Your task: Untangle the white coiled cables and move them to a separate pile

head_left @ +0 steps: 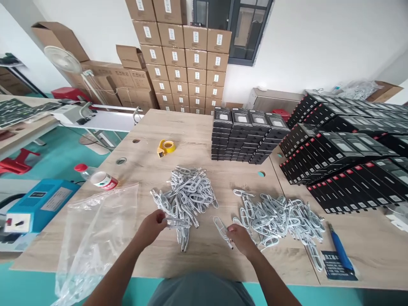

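Two heaps of coiled white cables lie on the wooden table (pixel 197 140): a left heap (pixel 186 193) and a right heap (pixel 280 216). My left hand (pixel 151 227) grips one coiled cable (pixel 175 222) at the near edge of the left heap. My right hand (pixel 239 238) holds another coiled cable (pixel 221 229) by its end, just left of the right heap. Both hands are over the table's near edge.
A clear plastic bag (pixel 92 238) hangs over the near left corner. A yellow tape roll (pixel 166 147), a lying bottle (pixel 98 177), stacks of black boxes (pixel 245 136) and rows of them (pixel 347 165) sit farther back. A blue cutter (pixel 339 248) lies at right.
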